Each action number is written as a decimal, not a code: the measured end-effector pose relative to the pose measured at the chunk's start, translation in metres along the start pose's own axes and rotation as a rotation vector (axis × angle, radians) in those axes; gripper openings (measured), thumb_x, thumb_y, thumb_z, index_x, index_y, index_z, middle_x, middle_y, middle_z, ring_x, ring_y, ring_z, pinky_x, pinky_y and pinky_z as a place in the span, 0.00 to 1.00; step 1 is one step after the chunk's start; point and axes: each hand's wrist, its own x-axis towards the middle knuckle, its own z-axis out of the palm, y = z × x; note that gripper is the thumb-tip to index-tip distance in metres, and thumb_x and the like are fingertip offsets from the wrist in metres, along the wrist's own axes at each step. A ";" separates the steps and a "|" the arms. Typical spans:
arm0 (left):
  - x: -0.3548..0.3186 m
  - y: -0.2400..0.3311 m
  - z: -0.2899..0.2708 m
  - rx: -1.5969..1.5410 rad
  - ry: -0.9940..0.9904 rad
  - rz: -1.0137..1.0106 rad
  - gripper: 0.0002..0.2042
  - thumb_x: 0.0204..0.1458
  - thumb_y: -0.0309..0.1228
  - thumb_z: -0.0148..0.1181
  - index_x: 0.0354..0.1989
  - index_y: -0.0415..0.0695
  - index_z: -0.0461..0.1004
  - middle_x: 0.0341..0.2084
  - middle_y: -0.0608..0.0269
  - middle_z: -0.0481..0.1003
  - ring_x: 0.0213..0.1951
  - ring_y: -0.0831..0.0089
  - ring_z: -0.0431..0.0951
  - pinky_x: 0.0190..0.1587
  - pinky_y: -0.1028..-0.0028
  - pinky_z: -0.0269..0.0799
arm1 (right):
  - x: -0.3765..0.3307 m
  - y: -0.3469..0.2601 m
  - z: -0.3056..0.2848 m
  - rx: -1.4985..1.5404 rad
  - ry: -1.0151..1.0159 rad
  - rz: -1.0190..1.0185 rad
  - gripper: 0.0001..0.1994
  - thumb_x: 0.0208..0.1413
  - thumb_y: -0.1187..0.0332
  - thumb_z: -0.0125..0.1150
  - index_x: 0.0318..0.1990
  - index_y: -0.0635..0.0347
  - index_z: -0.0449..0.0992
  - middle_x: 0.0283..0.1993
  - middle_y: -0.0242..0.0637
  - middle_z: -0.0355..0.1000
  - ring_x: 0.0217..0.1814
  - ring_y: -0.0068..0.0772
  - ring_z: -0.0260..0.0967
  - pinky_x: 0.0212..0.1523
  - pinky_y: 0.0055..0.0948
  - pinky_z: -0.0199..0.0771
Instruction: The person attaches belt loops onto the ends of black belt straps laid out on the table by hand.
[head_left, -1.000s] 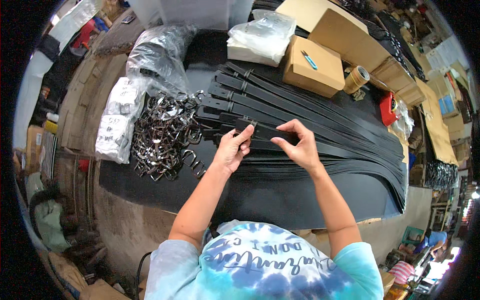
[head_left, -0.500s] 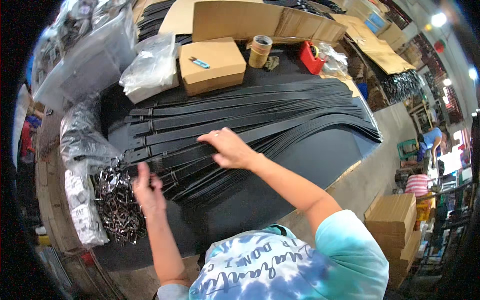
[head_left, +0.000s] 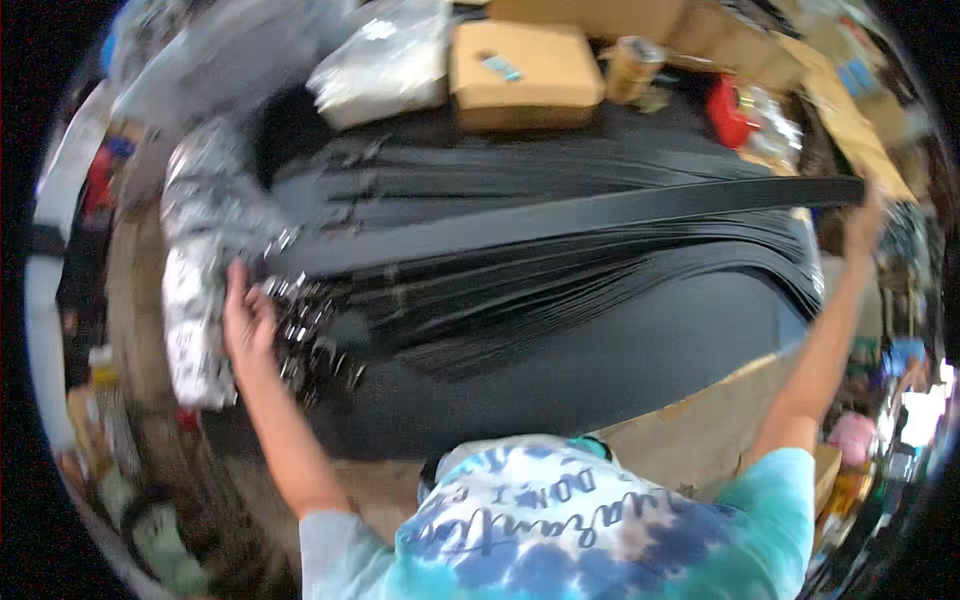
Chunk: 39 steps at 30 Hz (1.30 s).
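A long black belt strap (head_left: 590, 215) is stretched left to right above the other straps, blurred by motion. My right hand (head_left: 864, 218) is closed on its right end at the far right. At the left, my left hand (head_left: 250, 320) has its thumb raised apart from the partly curled fingers, and I see nothing held in it. It is beside a pile of shiny metal buckles (head_left: 312, 320), a little below the strap's left end. Under the stretched strap lies a fanned stack of black belt straps (head_left: 600, 275), bending down at its right end.
Behind the straps stand a cardboard box (head_left: 525, 80) with a small blue-handled cutter (head_left: 500, 66) on it, a plastic-wrapped pack (head_left: 385, 70), a tape roll stack (head_left: 634, 72) and a red tape dispenser (head_left: 730, 112). White wrapped packs (head_left: 195, 320) line the left edge.
My right hand has swung from the middle of the straps to the far right, and one strap is now lifted and stretched out. My left hand has shifted left. The view has turned.
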 end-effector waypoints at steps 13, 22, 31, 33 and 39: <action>-0.019 -0.088 0.050 0.623 0.055 0.094 0.17 0.51 0.45 0.62 0.28 0.41 0.71 0.19 0.70 0.69 0.16 0.83 0.66 0.14 0.84 0.58 | -0.031 -0.066 0.197 0.298 -0.447 -0.340 0.25 0.46 0.72 0.60 0.55 0.62 0.67 0.51 0.48 0.68 0.55 0.48 0.63 0.57 0.38 0.61; -0.050 -0.046 -0.049 -0.110 -0.180 -0.193 0.20 0.60 0.35 0.46 0.59 0.41 0.63 0.37 0.57 0.71 0.36 0.71 0.71 0.37 0.74 0.70 | -0.225 -0.403 0.125 0.948 -0.946 -0.686 0.12 0.48 0.70 0.61 0.41 0.63 0.75 0.39 0.45 0.71 0.44 0.47 0.69 0.45 0.37 0.71; -0.108 -0.083 -0.048 -0.328 -0.389 -0.481 0.24 0.57 0.29 0.54 0.62 0.49 0.60 0.42 0.62 0.69 0.36 0.73 0.68 0.37 0.77 0.69 | -0.246 -0.421 0.128 0.856 -0.969 -0.616 0.07 0.53 0.71 0.54 0.38 0.63 0.69 0.36 0.48 0.70 0.40 0.51 0.68 0.40 0.43 0.68; -0.113 -0.089 -0.042 -0.283 -0.335 -0.506 0.22 0.56 0.30 0.55 0.61 0.48 0.62 0.41 0.63 0.69 0.33 0.74 0.68 0.33 0.78 0.67 | -0.221 -0.424 0.111 0.923 -1.127 -0.479 0.09 0.55 0.68 0.54 0.40 0.61 0.70 0.37 0.47 0.71 0.38 0.50 0.70 0.39 0.41 0.68; -0.110 -0.117 -0.021 -0.267 -0.415 -0.537 0.09 0.57 0.34 0.55 0.44 0.46 0.72 0.34 0.63 0.74 0.28 0.74 0.68 0.30 0.78 0.65 | -0.172 -0.421 0.086 1.074 -1.033 -0.442 0.22 0.37 0.62 0.72 0.39 0.63 0.72 0.36 0.44 0.74 0.40 0.37 0.73 0.43 0.30 0.69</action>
